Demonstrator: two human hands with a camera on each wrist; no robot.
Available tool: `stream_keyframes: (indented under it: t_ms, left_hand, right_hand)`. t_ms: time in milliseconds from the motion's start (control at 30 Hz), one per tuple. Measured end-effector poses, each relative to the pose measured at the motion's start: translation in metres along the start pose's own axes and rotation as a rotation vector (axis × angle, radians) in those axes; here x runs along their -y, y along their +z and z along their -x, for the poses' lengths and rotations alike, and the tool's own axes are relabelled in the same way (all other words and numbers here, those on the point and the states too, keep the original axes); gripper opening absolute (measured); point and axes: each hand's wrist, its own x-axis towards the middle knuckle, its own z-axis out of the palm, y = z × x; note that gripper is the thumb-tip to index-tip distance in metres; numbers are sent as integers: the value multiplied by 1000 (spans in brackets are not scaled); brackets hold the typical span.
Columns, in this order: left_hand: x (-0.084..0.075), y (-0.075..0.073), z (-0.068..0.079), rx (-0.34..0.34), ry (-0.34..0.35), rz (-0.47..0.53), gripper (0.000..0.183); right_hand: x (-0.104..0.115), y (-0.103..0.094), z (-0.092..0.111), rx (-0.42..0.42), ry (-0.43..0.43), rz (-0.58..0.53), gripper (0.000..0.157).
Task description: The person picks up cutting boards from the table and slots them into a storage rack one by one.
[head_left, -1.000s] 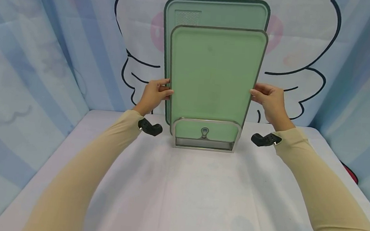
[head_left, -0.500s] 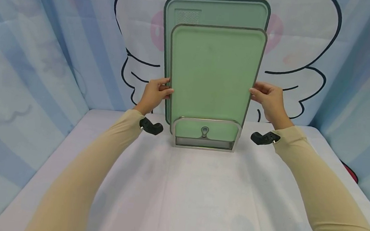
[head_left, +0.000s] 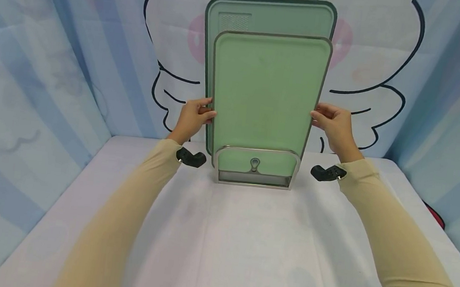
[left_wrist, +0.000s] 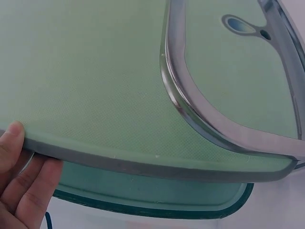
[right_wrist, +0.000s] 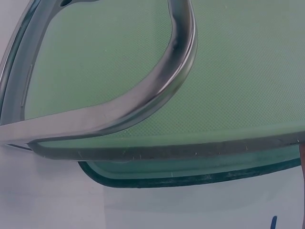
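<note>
A light green cutting board (head_left: 266,91) with a grey rim stands upright in a metal rack (head_left: 253,185). My left hand (head_left: 192,117) pinches its left edge between thumb and fingers; the left wrist view shows the thumb (left_wrist: 12,138) on the board's face and the fingers behind the rim. On the opposite edge, my right hand (head_left: 335,126) pinches at about the same height. Only a sliver of that hand shows in the right wrist view. Behind stands a larger, darker green cutting board (head_left: 275,16) with a textured patch at its upper left, mostly covered by the front board.
A white cloth covers the table (head_left: 254,238). Close behind the boards hangs a printed curtain (head_left: 175,18), with blue striped curtain at both sides. Something red with a black edge (head_left: 434,214) peeks out at the table's right side.
Both hands keep their grip on the front board, which stays in the rack. The left forearm has shifted slightly to the right.
</note>
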Motion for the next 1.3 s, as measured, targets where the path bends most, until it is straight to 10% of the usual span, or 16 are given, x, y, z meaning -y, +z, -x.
stream_keyframes:
  t_ms: [467, 1033, 1300]
  left_hand:
    - [-2, 11, 1, -59, 50, -17, 51]
    - [17, 28, 17, -277, 220, -119, 40]
    - [28, 39, 36, -278, 337, -309, 55]
  right_hand:
    - [0, 2, 1, -82, 35, -173, 20]
    - [-2, 16, 16, -212, -25, 140, 34]
    - [-8, 17, 29, -179, -83, 310, 43]
